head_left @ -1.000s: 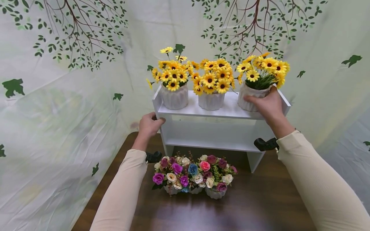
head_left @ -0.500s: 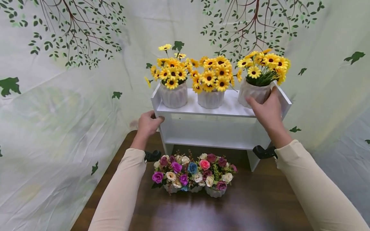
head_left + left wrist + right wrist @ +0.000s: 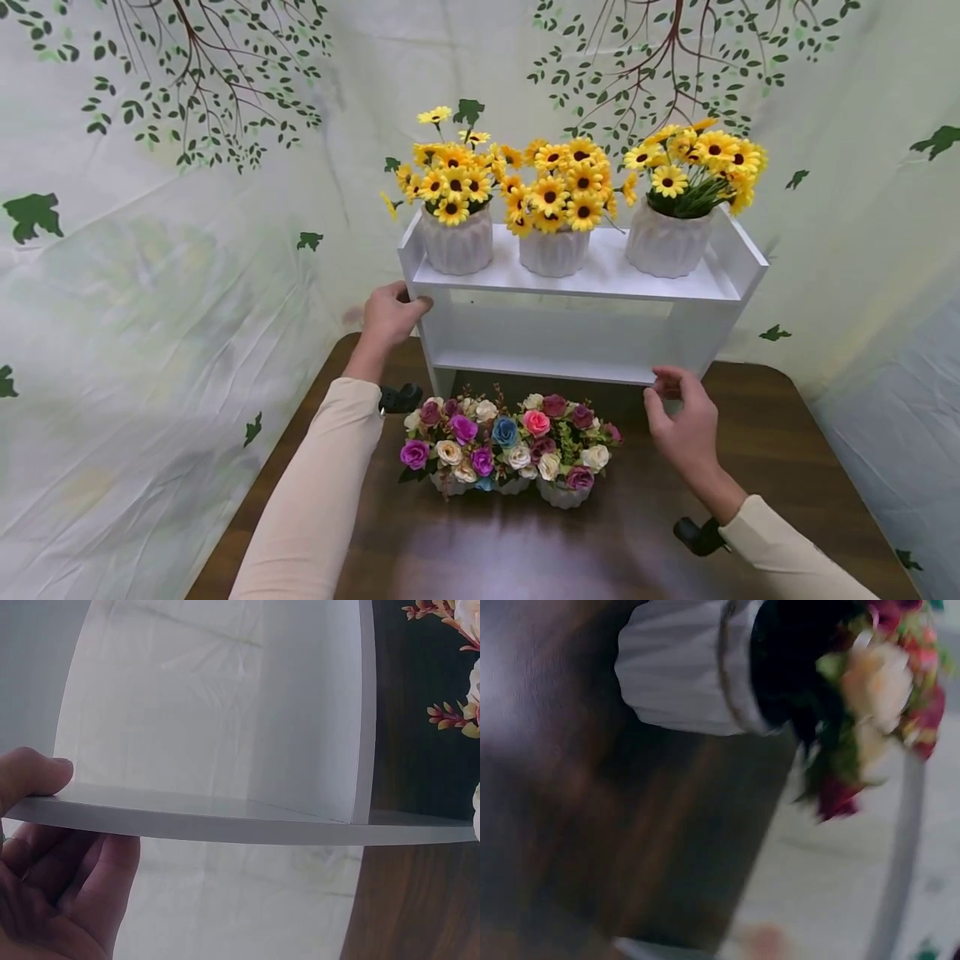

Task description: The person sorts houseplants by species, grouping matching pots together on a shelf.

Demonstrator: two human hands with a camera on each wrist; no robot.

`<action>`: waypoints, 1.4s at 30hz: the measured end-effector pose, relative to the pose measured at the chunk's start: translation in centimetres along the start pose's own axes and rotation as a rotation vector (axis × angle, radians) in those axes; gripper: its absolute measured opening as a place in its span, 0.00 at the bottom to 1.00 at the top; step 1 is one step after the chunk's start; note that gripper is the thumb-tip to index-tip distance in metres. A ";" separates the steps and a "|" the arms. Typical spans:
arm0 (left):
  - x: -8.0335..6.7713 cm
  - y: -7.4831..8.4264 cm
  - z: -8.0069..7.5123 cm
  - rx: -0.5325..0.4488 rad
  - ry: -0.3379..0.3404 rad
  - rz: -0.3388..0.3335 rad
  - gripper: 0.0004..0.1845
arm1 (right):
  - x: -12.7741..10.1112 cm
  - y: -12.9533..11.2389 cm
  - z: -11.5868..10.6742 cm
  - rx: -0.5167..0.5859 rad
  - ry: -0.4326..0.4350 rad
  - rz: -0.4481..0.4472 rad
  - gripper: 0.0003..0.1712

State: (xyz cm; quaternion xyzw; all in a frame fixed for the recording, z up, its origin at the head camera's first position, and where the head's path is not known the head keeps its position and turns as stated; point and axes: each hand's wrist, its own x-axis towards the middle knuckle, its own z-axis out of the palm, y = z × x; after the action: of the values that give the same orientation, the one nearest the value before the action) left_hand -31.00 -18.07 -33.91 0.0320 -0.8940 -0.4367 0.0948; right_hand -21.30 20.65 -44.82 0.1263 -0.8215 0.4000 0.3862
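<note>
Our left hand's fingers [image 3: 45, 877] curl under the left end of the white shelf [image 3: 577, 287] with the thumb on top, seemingly to steady it. Our right hand [image 3: 686, 425] hangs loosely open and empty over the tabletop [image 3: 787, 442], just right of the rose pots [image 3: 510, 446] near the front edge. The shelf stands at the tabletop's back edge, long axis left to right, open side facing us, carrying three sunflower pots [image 3: 555, 250].

Left hand [image 3: 390, 315] raised, fingers [image 3: 34, 769] clamped in a grip — right hand [image 3: 684, 421] low, fingers loosely curled.
</note>
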 end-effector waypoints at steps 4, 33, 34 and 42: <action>-0.1 -0.3 -0.2 0.010 0.002 -0.013 0.22 | -2.1 2.8 0.8 -0.077 -0.235 0.257 0.09; -0.2 0.2 0.1 -0.007 -0.003 -0.011 0.22 | -13.7 3.7 8.9 0.061 -0.502 0.326 0.60; -0.2 0.1 0.0 -0.006 -0.001 -0.011 0.22 | -13.7 3.6 8.9 0.062 -0.497 0.325 0.59; -0.1 -0.1 0.2 -0.007 0.011 -0.006 0.21 | -13.6 3.4 8.8 0.107 -0.516 0.462 0.57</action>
State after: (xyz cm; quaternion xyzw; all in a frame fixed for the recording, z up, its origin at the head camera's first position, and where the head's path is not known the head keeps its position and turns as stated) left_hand -30.98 -17.96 -34.06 0.0370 -0.8918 -0.4400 0.0986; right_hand -18.68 14.84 -60.14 0.0539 -0.8767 0.4744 0.0579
